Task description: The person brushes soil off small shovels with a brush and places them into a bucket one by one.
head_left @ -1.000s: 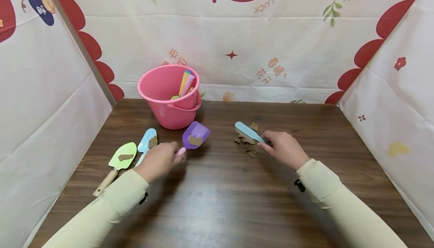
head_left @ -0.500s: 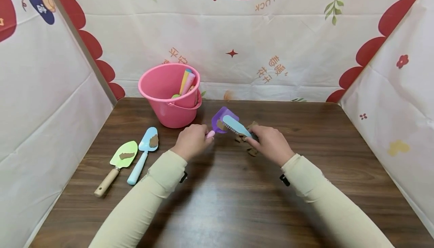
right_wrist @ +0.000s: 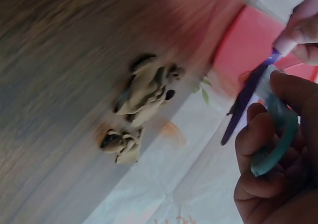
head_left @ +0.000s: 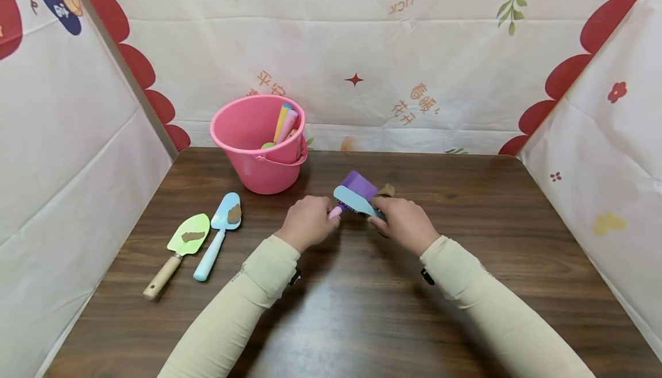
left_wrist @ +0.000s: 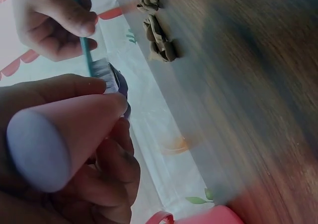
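The left hand (head_left: 308, 222) has its fingers wrapped round the pink handle (head_left: 335, 212) of the purple scoop (head_left: 358, 184). The right hand (head_left: 408, 222) holds the blue brush (head_left: 353, 199). The brush head is over the scoop, and in the wrist views the bristles (left_wrist: 103, 71) look to be against it.

One second ago the two hands were well apart. The scoop was near the pink bucket (head_left: 266, 174), and the brush was over the brown pieces (right_wrist: 144, 95). Half a second ago the brush had met the scoop. Now both hands are a bit closer together, and the scoop has moved a little to the right. The brush head has slid back towards the scoop's handle.

The brown pieces lie on the surface (head_left: 336, 320), apart from the scoop. From the head, the right hand and the brush hide most of them. One shows just past the fingers.

The blue trowel (head_left: 217, 239) was partly behind the left arm a second ago, and now all of it shows. It lies beside the green trowel (head_left: 181, 245), each with a brown bit on it, just as before.
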Action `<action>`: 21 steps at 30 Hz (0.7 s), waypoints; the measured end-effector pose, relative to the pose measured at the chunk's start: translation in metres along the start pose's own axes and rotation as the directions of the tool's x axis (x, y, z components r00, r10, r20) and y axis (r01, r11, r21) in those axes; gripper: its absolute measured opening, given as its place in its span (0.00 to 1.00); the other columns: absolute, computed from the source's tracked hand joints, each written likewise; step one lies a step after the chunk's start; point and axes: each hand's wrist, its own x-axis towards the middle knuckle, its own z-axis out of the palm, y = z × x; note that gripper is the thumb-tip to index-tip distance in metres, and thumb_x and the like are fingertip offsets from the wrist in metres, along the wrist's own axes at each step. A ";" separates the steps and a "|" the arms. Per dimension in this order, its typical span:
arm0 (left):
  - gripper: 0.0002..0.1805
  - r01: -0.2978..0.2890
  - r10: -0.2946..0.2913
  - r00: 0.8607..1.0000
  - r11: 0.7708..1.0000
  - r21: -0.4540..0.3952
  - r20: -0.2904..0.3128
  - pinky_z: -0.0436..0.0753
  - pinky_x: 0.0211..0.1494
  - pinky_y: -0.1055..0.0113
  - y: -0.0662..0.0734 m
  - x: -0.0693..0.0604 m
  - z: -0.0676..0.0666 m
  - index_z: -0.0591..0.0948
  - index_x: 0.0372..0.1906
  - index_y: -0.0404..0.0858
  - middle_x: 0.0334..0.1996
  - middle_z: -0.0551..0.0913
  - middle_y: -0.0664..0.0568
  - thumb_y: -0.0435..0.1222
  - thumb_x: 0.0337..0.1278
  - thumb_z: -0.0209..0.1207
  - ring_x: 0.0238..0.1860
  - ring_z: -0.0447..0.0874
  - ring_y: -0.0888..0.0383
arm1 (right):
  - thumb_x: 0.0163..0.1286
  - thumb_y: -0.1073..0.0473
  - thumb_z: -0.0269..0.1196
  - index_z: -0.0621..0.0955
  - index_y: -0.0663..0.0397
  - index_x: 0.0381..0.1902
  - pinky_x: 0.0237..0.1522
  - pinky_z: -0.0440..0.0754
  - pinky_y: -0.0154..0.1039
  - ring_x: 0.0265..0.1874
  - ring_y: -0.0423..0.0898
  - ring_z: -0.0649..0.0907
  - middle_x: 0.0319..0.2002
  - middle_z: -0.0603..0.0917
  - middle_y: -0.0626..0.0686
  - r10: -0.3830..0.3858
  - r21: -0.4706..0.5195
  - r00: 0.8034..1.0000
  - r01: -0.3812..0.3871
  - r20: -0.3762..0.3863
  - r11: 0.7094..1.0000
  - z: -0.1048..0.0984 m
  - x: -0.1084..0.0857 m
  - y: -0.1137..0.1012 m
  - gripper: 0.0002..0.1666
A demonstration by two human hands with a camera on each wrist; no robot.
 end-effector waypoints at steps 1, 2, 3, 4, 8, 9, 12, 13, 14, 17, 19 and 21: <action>0.15 -0.007 0.007 1.000 1.000 0.004 0.001 0.74 0.28 0.58 0.001 0.000 0.000 0.75 0.21 0.44 0.18 0.74 0.53 0.43 0.62 0.61 0.24 0.75 0.52 | 0.64 0.54 0.70 0.76 0.50 0.32 0.21 0.68 0.42 0.18 0.43 0.70 0.21 0.71 0.44 0.003 -0.001 1.000 -0.003 0.000 1.000 0.001 0.000 0.001 0.12; 0.16 -0.011 0.011 1.000 1.000 0.011 0.003 0.74 0.28 0.58 0.001 -0.001 0.000 0.75 0.21 0.43 0.18 0.74 0.53 0.43 0.62 0.61 0.24 0.75 0.52 | 0.64 0.54 0.70 0.76 0.50 0.32 0.21 0.68 0.42 0.18 0.44 0.70 0.21 0.71 0.44 0.007 -0.002 1.000 -0.007 0.000 1.000 0.002 -0.001 0.003 0.13; 0.16 -0.014 0.014 1.000 1.000 0.015 0.006 0.74 0.28 0.58 0.002 -0.001 0.000 0.75 0.20 0.43 0.18 0.73 0.53 0.44 0.62 0.61 0.23 0.74 0.52 | 0.64 0.54 0.70 0.76 0.50 0.32 0.21 0.68 0.42 0.18 0.44 0.70 0.21 0.71 0.44 0.014 0.000 1.000 -0.014 0.005 1.000 0.003 -0.001 0.004 0.13; 0.17 -0.014 0.014 1.000 1.000 0.020 0.009 0.74 0.28 0.58 0.002 -0.001 -0.001 0.74 0.20 0.43 0.17 0.73 0.53 0.44 0.63 0.61 0.23 0.74 0.52 | 0.64 0.54 0.70 0.76 0.50 0.32 0.21 0.68 0.42 0.18 0.44 0.70 0.21 0.71 0.45 0.019 -0.001 1.000 -0.019 0.010 1.000 0.004 -0.001 0.005 0.13; 0.19 -0.008 0.008 1.000 0.999 0.042 0.016 0.75 0.27 0.57 0.004 -0.002 -0.001 0.72 0.17 0.43 0.17 0.71 0.53 0.44 0.63 0.60 0.23 0.74 0.51 | 0.64 0.54 0.70 0.76 0.50 0.34 0.21 0.69 0.42 0.19 0.44 0.71 0.21 0.73 0.45 0.036 0.000 0.999 -0.036 0.027 0.999 0.006 -0.001 0.008 0.13; 0.20 -0.006 0.005 1.000 0.999 0.047 0.015 0.75 0.27 0.56 0.004 -0.002 0.000 0.72 0.17 0.44 0.17 0.72 0.52 0.44 0.63 0.60 0.23 0.74 0.51 | 0.64 0.54 0.70 0.76 0.50 0.34 0.21 0.70 0.42 0.19 0.44 0.71 0.21 0.73 0.45 0.040 0.002 0.999 -0.040 0.029 0.999 0.006 -0.001 0.008 0.13; 0.20 -0.001 0.000 1.000 0.998 0.056 0.017 0.76 0.28 0.55 0.004 -0.003 0.000 0.72 0.16 0.44 0.18 0.73 0.52 0.44 0.62 0.59 0.24 0.75 0.50 | 0.65 0.54 0.70 0.77 0.51 0.36 0.21 0.71 0.43 0.19 0.44 0.71 0.23 0.75 0.45 0.041 0.004 0.999 -0.042 0.031 0.999 0.006 -0.001 0.010 0.12; 0.19 0.001 -0.002 1.000 0.998 0.056 0.018 0.76 0.28 0.55 0.005 -0.003 0.000 0.72 0.17 0.44 0.18 0.73 0.51 0.44 0.62 0.59 0.24 0.75 0.50 | 0.65 0.54 0.70 0.78 0.51 0.37 0.21 0.71 0.43 0.19 0.44 0.71 0.23 0.75 0.45 0.041 0.004 0.999 -0.041 0.031 0.999 0.006 -0.001 0.010 0.12; 0.19 0.004 -0.005 1.000 0.999 0.054 0.022 0.76 0.29 0.55 0.005 -0.003 0.000 0.72 0.17 0.44 0.18 0.74 0.51 0.44 0.63 0.59 0.24 0.76 0.50 | 0.65 0.54 0.70 0.77 0.51 0.37 0.21 0.71 0.43 0.19 0.44 0.71 0.23 0.75 0.45 0.040 0.002 0.999 -0.040 0.033 0.999 0.006 -0.001 0.010 0.12; 0.19 0.011 -0.013 0.999 0.999 0.050 0.034 0.76 0.29 0.56 0.005 -0.004 0.000 0.73 0.17 0.44 0.18 0.74 0.51 0.44 0.63 0.60 0.24 0.76 0.51 | 0.65 0.53 0.70 0.77 0.50 0.36 0.21 0.70 0.43 0.18 0.44 0.71 0.22 0.74 0.45 0.038 -0.009 0.999 -0.037 0.036 0.999 0.006 0.000 0.012 0.12; 0.19 0.014 -0.015 0.999 0.999 0.050 0.038 0.77 0.30 0.56 0.005 -0.004 -0.001 0.73 0.18 0.44 0.19 0.74 0.51 0.45 0.63 0.60 0.25 0.76 0.51 | 0.65 0.53 0.70 0.77 0.50 0.36 0.21 0.70 0.43 0.18 0.44 0.71 0.22 0.74 0.45 0.038 -0.017 0.999 -0.038 0.039 0.999 0.006 0.000 0.012 0.12; 0.19 0.015 -0.017 0.999 0.998 0.053 0.037 0.77 0.30 0.56 0.005 -0.005 -0.002 0.74 0.18 0.44 0.19 0.75 0.51 0.45 0.63 0.60 0.25 0.76 0.51 | 0.65 0.53 0.69 0.77 0.50 0.36 0.20 0.70 0.43 0.18 0.43 0.71 0.22 0.75 0.45 0.039 -0.029 0.998 -0.038 0.042 0.999 0.006 0.000 0.012 0.12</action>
